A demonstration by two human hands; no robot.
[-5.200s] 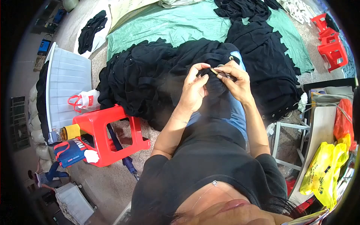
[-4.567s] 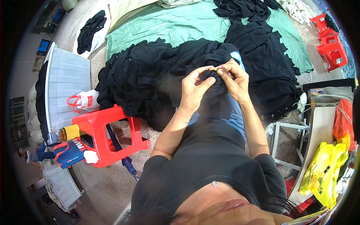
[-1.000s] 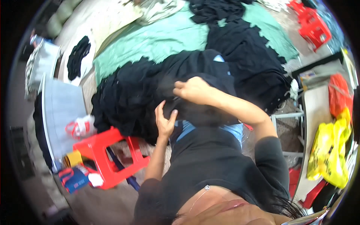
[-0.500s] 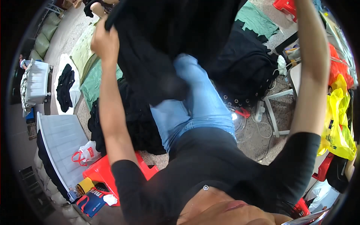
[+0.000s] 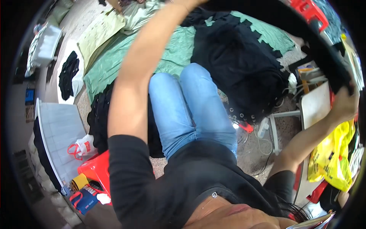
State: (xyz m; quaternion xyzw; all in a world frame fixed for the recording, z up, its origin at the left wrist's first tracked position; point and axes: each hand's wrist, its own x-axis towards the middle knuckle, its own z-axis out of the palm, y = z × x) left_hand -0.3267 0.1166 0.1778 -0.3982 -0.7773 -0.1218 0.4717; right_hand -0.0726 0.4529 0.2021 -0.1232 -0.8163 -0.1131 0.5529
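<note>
My R hand (image 5: 345, 105), apparently closed on a long black cloth garment (image 5: 328, 57) arcing up-left of it, nr. a crumpled yellow plastic bag (image 5: 331, 154); L hand (image 5: 196, 2) mostly out of frame, can't tell grip. Prob. lifting step; next move calls for firm hold.

The person's right hand (image 5: 345, 105), out at the right, grips one end of a black garment (image 5: 320, 42) that arcs up to the top edge, where the left hand (image 5: 193, 3) is mostly cut off — its hold cannot be made out. Legs in blue jeans (image 5: 192, 110) lie between a wide black pile (image 5: 236, 61) on a green sheet (image 5: 171, 49) and a black heap (image 5: 100, 118) at the left. Around them are a red stool (image 5: 97, 166), a pale grey bin (image 5: 61, 126), a white bag (image 5: 84, 145) with red handles — and, near the right forearm, a yellow plastic bag (image 5: 331, 156).
</note>
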